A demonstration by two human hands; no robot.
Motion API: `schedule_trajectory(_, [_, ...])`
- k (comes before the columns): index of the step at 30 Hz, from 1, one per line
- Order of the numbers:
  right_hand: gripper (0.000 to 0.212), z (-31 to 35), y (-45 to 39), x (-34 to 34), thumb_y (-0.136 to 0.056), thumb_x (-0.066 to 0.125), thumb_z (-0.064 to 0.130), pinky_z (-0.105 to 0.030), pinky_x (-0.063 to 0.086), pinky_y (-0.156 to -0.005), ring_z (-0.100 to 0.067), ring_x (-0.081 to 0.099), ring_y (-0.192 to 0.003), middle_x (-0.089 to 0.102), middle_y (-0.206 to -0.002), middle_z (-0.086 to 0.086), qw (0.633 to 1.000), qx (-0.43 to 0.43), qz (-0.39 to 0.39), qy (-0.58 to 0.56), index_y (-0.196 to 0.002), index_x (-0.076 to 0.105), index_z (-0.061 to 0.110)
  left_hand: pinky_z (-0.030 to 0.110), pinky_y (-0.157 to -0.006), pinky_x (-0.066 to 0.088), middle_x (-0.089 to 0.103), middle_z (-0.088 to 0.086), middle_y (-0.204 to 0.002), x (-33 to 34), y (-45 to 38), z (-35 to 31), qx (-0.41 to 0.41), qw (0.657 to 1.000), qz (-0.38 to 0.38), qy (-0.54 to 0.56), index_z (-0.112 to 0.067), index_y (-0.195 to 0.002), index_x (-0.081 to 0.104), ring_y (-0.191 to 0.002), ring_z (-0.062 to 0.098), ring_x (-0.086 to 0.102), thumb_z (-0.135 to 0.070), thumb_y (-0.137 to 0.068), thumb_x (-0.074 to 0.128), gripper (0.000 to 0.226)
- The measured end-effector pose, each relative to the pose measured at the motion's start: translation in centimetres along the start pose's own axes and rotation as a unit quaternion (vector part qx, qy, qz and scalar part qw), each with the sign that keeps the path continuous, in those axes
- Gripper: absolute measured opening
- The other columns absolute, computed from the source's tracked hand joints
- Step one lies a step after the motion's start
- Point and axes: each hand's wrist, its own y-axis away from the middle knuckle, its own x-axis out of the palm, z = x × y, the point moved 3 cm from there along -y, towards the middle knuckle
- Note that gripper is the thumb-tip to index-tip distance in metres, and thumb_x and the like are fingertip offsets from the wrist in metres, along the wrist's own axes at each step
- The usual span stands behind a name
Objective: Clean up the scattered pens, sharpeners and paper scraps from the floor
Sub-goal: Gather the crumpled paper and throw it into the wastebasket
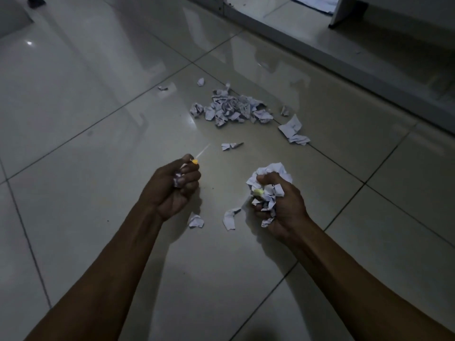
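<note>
On the tiled floor (98, 205), low in the head view, both hands are loaded and held clear of the tiles. Left hand (172, 188) is fisted around a few paper scraps, with a thin pale stick bearing an orange end (195, 161) poking out past the knuckles; likely a pen, but blur prevents confirmation. Right hand (278, 205) is curled round a large wad of crumpled paper (269, 175), with a small yellowish item (258, 192) wedged in it, possibly a sharpener; not identifiable.

Judgement: each hand serves as a collecting bin, so gathered pieces are bunched tight to prevent dropping. Both appear near capacity.

Remaining on the floor: a main heap of scraps (231, 109) well ahead of the hands, a larger torn sheet (293, 130) to its right, a small piece (230, 145) between heap and hands, and two loose scraps (196, 221) (230, 217) just below the hands.

No bin or container is in view. Dim lighting obscures print on the paper; furniture bases (344, 16) at top are cut off.
</note>
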Motion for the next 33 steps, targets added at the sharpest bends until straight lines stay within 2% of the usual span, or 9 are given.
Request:
schedule_trajectory(3, [0.02, 0.0, 0.0, 0.1, -0.087, 0.059, 0.014, -0.012, 0.023, -0.034, -0.012, 0.037, -0.031, 0.042, -0.054, -0.007, 1.0, 0.005, 0.006, -0.006, -0.071, 0.047, 0.012, 0.027, -0.05, 0.033, 0.039, 0.005, -0.069, -1.1, 0.8, 0.2, -0.021, 0.985, 0.102, 0.141, -0.006, -0.103, 0.047, -0.054, 0.01, 0.034, -0.005, -0.096, 0.031, 0.017])
schedule_trajectory(7, [0.024, 0.0, 0.1, 0.0, -0.088, 0.056, 0.014, -0.011, 0.022, -0.032, -0.011, 0.036, -0.03, 0.043, -0.047, -0.003, 0.999, 0.021, 0.011, -0.022, -0.067, 0.045, 0.014, 0.029, -0.051, 0.036, 0.052, 0.013, -0.076, -1.9, 1.8, 1.1, -0.023, 0.985, 0.078, 0.155, 0.008, -0.134, 0.043, -0.056, 0.012, 0.037, -0.001, -0.091, 0.032, 0.046])
schedule_trajectory(11, [0.027, -0.1, 0.2, 0.3, -0.088, 0.056, 0.015, -0.01, 0.021, -0.035, -0.011, 0.034, -0.031, 0.042, -0.046, -0.003, 0.999, 0.025, 0.012, -0.028, -0.062, 0.047, 0.015, 0.028, -0.049, 0.032, 0.056, 0.016, -0.079, -2.5, 2.4, 1.0, -0.022, 0.988, 0.063, 0.137, 0.004, -0.108, 0.057, -0.056, 0.014, 0.038, -0.006, -0.091, 0.029, 0.035])
schedule_trajectory(17, [0.026, -0.3, -0.1, 0.8, -0.09, 0.053, 0.012, -0.01, 0.023, -0.032, -0.01, 0.039, -0.029, 0.043, -0.046, 0.0, 0.997, 0.022, 0.043, -0.065, -0.065, 0.044, 0.015, 0.027, -0.042, 0.029, 0.037, 0.005, -0.068, -2.4, 2.6, 1.0, -0.04, 0.99, 0.088, 0.099, -0.005, -0.076, 0.049, -0.05, 0.014, 0.036, -0.022, -0.095, 0.03, 0.032])
schedule_trajectory(20, [0.027, -0.3, -0.1, 0.8, -0.09, 0.052, 0.011, -0.01, 0.022, -0.032, -0.01, 0.037, -0.029, 0.042, -0.046, 0.0, 0.998, 0.014, 0.039, -0.055, -0.065, 0.044, 0.015, 0.013, -0.03, 0.023, 0.049, 0.002, -0.061, -2.3, 3.0, 0.9, -0.034, 0.995, -0.082, -0.053, -0.015, -0.06, 0.044, -0.034, 0.008, 0.034, -0.028, -0.093, 0.044, 0.035])
schedule_trajectory(22, [0.028, -0.2, 0.0, 0.9, -0.091, 0.051, 0.012, -0.009, 0.021, -0.032, -0.009, 0.036, -0.029, 0.042, -0.046, 0.0, 0.998, 0.012, 0.036, -0.051, -0.065, 0.043, 0.015, 0.009, -0.028, 0.023, 0.055, 0.007, -0.065, -2.1, 3.7, 1.1, 0.006, 0.957, -0.203, -0.207, -0.014, -0.063, 0.045, -0.03, 0.008, 0.035, -0.026, -0.095, 0.049, 0.034])
schedule_trajectory(25, [0.026, -0.4, -0.1, 0.7, -0.09, 0.052, 0.013, -0.01, 0.021, -0.033, -0.01, 0.036, -0.03, 0.042, -0.047, 0.0, 0.998, 0.018, 0.032, -0.045, -0.066, 0.042, 0.015, 0.016, -0.038, 0.027, 0.052, 0.016, -0.06, -2.3, 4.6, 1.5, 0.077, 0.869, -0.251, -0.419, -0.008, -0.062, 0.047, -0.036, 0.013, 0.037, -0.023, -0.097, 0.053, 0.039])
schedule_trajectory(29, [0.028, -0.3, -0.1, 0.4, -0.092, 0.051, 0.013, -0.009, 0.02, -0.033, -0.009, 0.037, -0.029, 0.042, -0.047, 0.0, 0.998, 0.011, 0.029, -0.048, -0.065, 0.042, 0.016, 0.028, -0.055, 0.04, 0.061, 0.004, -0.068, -3.0, 5.9, 1.7, 0.161, 0.663, -0.254, -0.685, -0.009, -0.083, 0.058, -0.057, 0.014, 0.054, -0.02, -0.097, 0.053, 0.018])
schedule_trajectory(33, [0.029, -0.3, -0.2, -0.1, -0.091, 0.053, 0.016, -0.009, 0.021, -0.033, -0.009, 0.035, -0.03, 0.039, -0.047, 0.001, 0.998, 0.023, 0.035, -0.055, -0.065, 0.042, 0.018, 0.027, -0.062, 0.046, 0.068, -0.005, -0.086, -2.2, 7.4, 4.3, 0.198, 0.479, -0.161, -0.84, -0.022, -0.105, 0.046, -0.072, 0.012, 0.062, -0.026, -0.093, 0.043, 0.014])
